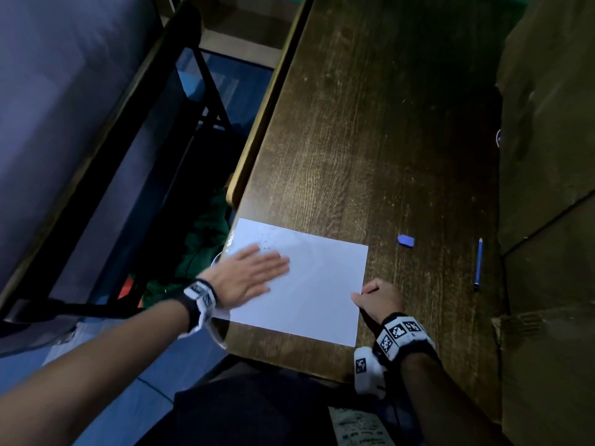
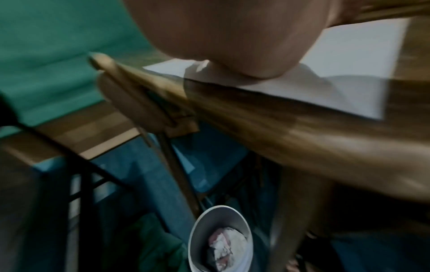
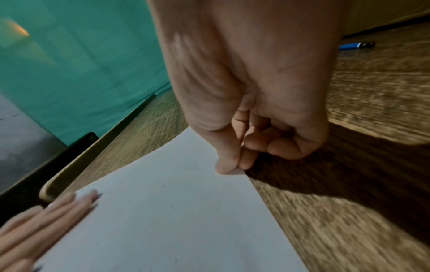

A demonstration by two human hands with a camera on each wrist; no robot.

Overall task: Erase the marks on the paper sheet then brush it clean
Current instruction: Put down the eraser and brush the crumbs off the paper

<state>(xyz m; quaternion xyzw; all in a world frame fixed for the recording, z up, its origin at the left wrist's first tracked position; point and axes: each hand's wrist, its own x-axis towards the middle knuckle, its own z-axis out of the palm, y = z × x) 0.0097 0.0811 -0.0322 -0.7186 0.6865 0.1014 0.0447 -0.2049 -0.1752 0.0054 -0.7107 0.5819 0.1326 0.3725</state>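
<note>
While one sheet (image 1: 309, 291) lies flat, two hands — left (image 1: 248, 278) spread, right (image 1: 380, 299) pinching its edge.

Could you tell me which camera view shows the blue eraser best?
The head view: the blue eraser lies in plain sight on the wooden table, right of the paper sheet. Neither wrist view shows it.

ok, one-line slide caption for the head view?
Left hand flat on the paper sheet, right hand pinching its edge; eraser set aside.
</note>
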